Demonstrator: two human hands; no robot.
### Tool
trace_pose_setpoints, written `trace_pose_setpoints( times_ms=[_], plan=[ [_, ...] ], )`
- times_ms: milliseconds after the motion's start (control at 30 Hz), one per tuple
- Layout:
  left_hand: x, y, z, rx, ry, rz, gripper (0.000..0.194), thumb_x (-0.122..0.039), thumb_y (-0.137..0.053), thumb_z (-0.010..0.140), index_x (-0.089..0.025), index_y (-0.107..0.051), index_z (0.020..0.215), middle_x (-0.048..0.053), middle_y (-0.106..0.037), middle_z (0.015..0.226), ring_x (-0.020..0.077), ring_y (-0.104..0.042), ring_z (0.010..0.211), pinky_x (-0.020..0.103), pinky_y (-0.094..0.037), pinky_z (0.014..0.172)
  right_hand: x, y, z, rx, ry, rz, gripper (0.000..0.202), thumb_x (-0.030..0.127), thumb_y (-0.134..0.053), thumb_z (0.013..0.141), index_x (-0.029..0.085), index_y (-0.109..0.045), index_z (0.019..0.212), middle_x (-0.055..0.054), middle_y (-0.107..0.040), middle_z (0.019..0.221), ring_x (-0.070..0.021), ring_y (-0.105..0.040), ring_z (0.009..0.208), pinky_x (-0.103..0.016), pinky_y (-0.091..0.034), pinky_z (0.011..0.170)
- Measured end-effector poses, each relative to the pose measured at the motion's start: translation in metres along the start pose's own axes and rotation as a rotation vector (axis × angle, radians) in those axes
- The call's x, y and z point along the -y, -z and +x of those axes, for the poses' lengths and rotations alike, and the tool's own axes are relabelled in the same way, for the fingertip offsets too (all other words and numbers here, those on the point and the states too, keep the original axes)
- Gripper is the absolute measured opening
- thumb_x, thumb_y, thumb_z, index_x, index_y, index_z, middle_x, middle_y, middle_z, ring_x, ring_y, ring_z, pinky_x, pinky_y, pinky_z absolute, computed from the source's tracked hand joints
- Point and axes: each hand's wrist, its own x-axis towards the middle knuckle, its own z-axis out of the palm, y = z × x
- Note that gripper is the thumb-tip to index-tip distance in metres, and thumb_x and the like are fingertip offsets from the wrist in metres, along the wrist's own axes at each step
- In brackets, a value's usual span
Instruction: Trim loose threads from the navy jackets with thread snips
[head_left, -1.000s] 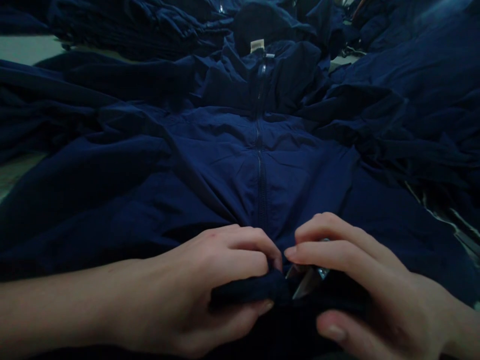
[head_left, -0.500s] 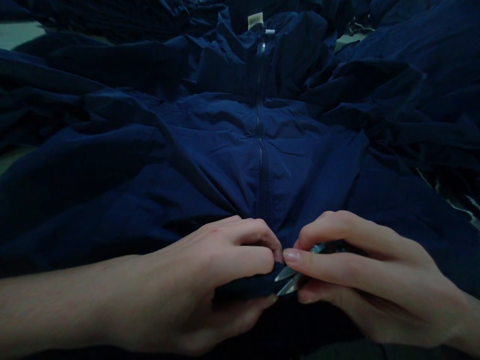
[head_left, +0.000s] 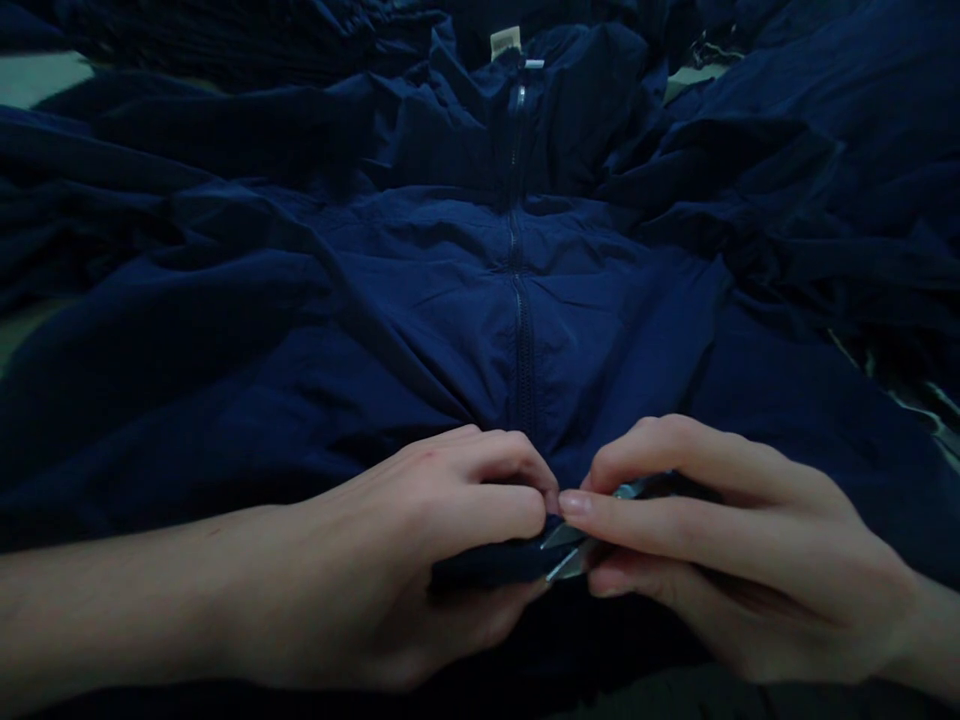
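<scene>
A navy blue jacket (head_left: 420,300) lies spread out in front of me, its zipper (head_left: 519,320) running down the middle toward my hands. My left hand (head_left: 442,540) pinches the jacket's bottom edge just below the zipper's end. Close against its fingertips, my right hand (head_left: 720,550) grips a pair of thread snips (head_left: 570,560). The two blades stand slightly apart and point left at the pinched cloth. My right fingers cover most of the snips, and the exact spot at the blade tips is too dark to make out.
A pale label (head_left: 505,41) sticks up at the jacket's collar, beside a small white piece (head_left: 534,64) at the zipper top. More dark blue fabric (head_left: 885,110) is bunched along the back and right. A pale surface (head_left: 45,78) shows at the left.
The snips have shifted slightly left and up, with the blade tips closer in to the left fingertips. The left hand keeps its hold on the jacket edge.
</scene>
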Motion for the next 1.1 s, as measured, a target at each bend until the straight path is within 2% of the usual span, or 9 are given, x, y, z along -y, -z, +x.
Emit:
trace_pose_setpoints(
  times_ms=[200, 367, 533, 600, 700, 767, 933, 1100],
  plan=[
    [-0.004, -0.001, 0.001, -0.022, 0.04, -0.001, 0.013, -0.006, -0.068, 0.089, -0.017, -0.071, 0.092, 0.002, -0.07, 0.109, 0.0101, -0.066, 0.091, 0.013, -0.052, 0.083, 0.002, 0.001, 0.001, 0.002, -0.016, -0.006, 0.018, 0.016, -0.065, 0.103, 0.012, -0.075, 0.117, -0.009, -0.072, 0.105, -0.0126, -0.073, 0.085, -0.022, -0.059, 0.066],
    [-0.003, -0.002, 0.001, -0.02, 0.045, 0.018, 0.014, -0.006, -0.068, 0.088, -0.017, -0.073, 0.095, 0.002, -0.069, 0.111, 0.0092, -0.066, 0.093, 0.011, -0.051, 0.084, 0.0, -0.002, 0.001, 0.0, -0.009, -0.006, 0.017, 0.015, -0.065, 0.102, 0.012, -0.076, 0.115, -0.009, -0.073, 0.104, -0.0125, -0.073, 0.081, -0.022, -0.059, 0.063],
    [-0.004, -0.002, 0.001, -0.017, 0.073, 0.019, 0.014, -0.006, -0.066, 0.089, -0.017, -0.072, 0.094, 0.001, -0.069, 0.111, 0.0082, -0.066, 0.094, 0.009, -0.05, 0.085, 0.002, 0.003, 0.004, 0.001, -0.02, -0.035, 0.018, 0.013, -0.063, 0.102, 0.014, -0.076, 0.114, -0.008, -0.073, 0.102, -0.0122, -0.074, 0.078, -0.021, -0.06, 0.062],
    [-0.004, -0.002, 0.001, -0.008, 0.078, 0.01, 0.013, -0.006, -0.067, 0.089, -0.017, -0.073, 0.093, 0.001, -0.07, 0.113, 0.0086, -0.066, 0.094, 0.01, -0.051, 0.085, 0.003, 0.005, 0.006, -0.056, -0.024, -0.034, 0.016, 0.01, -0.066, 0.099, 0.015, -0.076, 0.111, -0.007, -0.073, 0.102, -0.0116, -0.073, 0.079, -0.019, -0.06, 0.063],
    [-0.003, -0.003, 0.0, -0.02, 0.07, 0.003, 0.016, -0.005, -0.065, 0.091, -0.017, -0.074, 0.094, 0.002, -0.071, 0.114, 0.0091, -0.067, 0.093, 0.011, -0.054, 0.085, 0.005, 0.006, 0.008, -0.246, -0.006, -0.039, 0.019, 0.005, -0.073, 0.092, 0.012, -0.075, 0.11, -0.005, -0.073, 0.102, -0.0098, -0.071, 0.084, -0.015, -0.06, 0.068],
    [-0.002, -0.003, -0.001, -0.026, 0.053, -0.015, 0.018, -0.004, -0.064, 0.092, -0.017, -0.075, 0.098, 0.003, -0.072, 0.116, 0.0091, -0.069, 0.094, 0.011, -0.055, 0.085, 0.005, 0.006, 0.008, -0.301, 0.012, -0.048, 0.021, 0.006, -0.074, 0.091, 0.011, -0.074, 0.112, -0.005, -0.072, 0.103, -0.009, -0.07, 0.087, -0.013, -0.06, 0.071],
    [0.002, -0.002, -0.001, -0.071, -0.009, -0.082, 0.025, -0.003, -0.063, 0.096, -0.018, -0.076, 0.111, 0.005, -0.073, 0.125, 0.0097, -0.074, 0.105, 0.01, -0.057, 0.094, 0.001, 0.006, 0.004, -0.156, 0.001, -0.018, 0.016, 0.014, -0.066, 0.099, 0.011, -0.073, 0.114, -0.006, -0.07, 0.105, -0.0093, -0.07, 0.088, -0.017, -0.06, 0.07],
    [0.006, -0.003, 0.0, -0.121, -0.057, -0.079, 0.029, 0.001, -0.061, 0.095, -0.016, -0.075, 0.114, 0.005, -0.076, 0.126, 0.0108, -0.076, 0.107, 0.01, -0.058, 0.096, -0.002, 0.005, -0.001, -0.12, -0.007, 0.013, 0.019, 0.012, -0.066, 0.1, 0.012, -0.074, 0.116, -0.008, -0.069, 0.11, -0.01, -0.07, 0.088, -0.02, -0.06, 0.071]
  ],
)
